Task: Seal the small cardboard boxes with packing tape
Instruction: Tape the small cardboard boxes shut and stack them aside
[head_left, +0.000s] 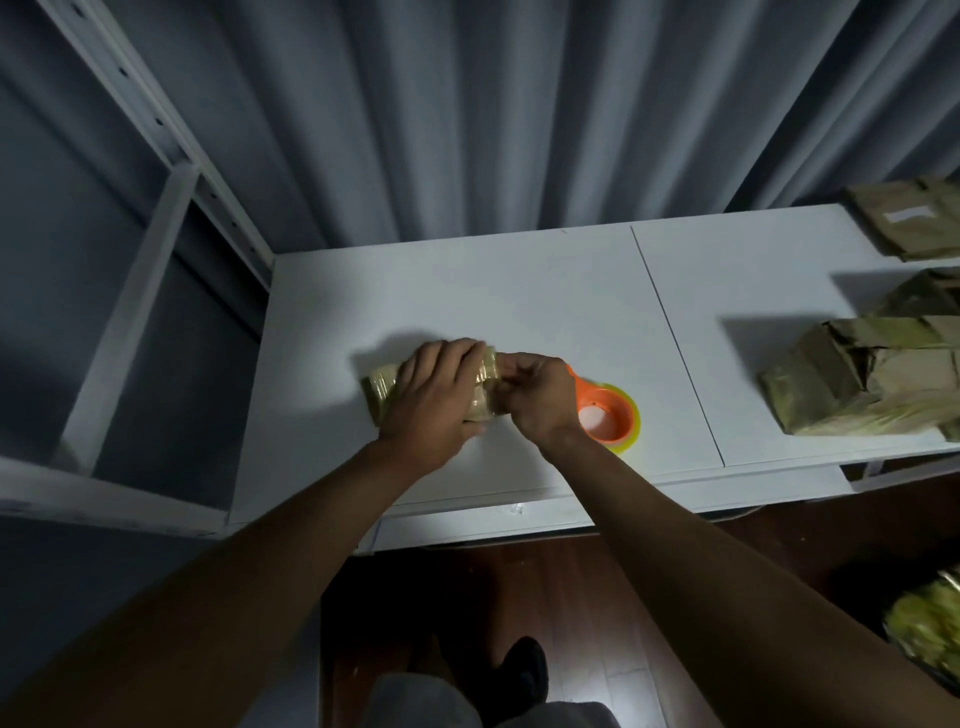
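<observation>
1. Reading labels first, we find only one: a white label (908, 214) on a box (906, 221) at the far right of the worktop (545, 291), too blurred for us to make out any writing. No brand shows on anything else.
2. We see the small box (382, 392) lying on the worktop near its front middle, long axis running left to right, its glossy taped left end poking out from under our left hand (441, 392).
3. Our left hand lies over the top of the box, fingers curled round its far side, grasping it.
4. Our right hand (535, 397) meets the box's right end, fingers bent and pinching there; whether it pinches tape or cardboard, we cannot tell.
5. A tape roll (615, 418) with an orange holder lies flat on the worktop just beside our right hand, partly hidden by the wrist, its open core facing up.
6. More boxes (857, 382), brown and wrapped in shiny tape, sit heaped at the right edge of the worktop, well apart from the one we hold.
7. A grey curtain (493, 114) hangs behind the worktop, and a white rack (156, 270) stands to its left.
</observation>
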